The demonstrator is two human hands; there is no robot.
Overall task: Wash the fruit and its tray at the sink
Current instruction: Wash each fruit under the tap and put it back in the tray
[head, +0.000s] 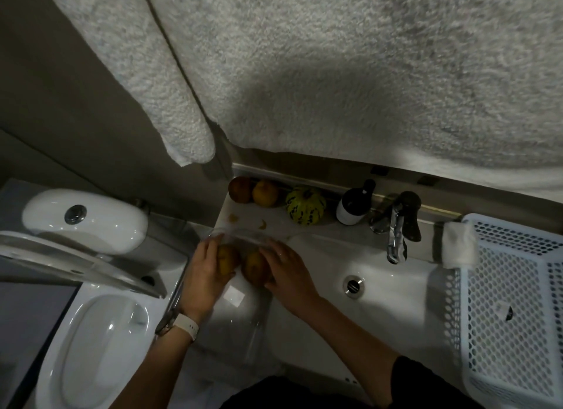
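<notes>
Big pale towels fill the top of our view, hanging over the back of the counter. Down at the left we see the toilet with its seat up and its cistern behind it. At the right edge sits a white mesh basket, a folded cloth draped over its near corner. The sink lies between basket and hands, its drain plain to see and the tap rising from the back rim.

Now the tray: it's clear plastic, hard to make out, resting on the counter's left part beside the sink, and reaching towards us. Inside it lie two fruits, side by side and just about touching. Our left hand curls round the left fruit, fingers wrapped over its far side. Our right hand cups the right fruit, fingers bent over its top and thumb under its near side. A pale watch rides the left wrist.

Along the counter's back edge we spot a dark bottle just left of the tap, then a striped green-and-yellow gourd, then two more round fruits, an orange one and a reddish one in the back left corner, touching each other. Two small scraps of peel lie on the counter between those and the tray
</notes>
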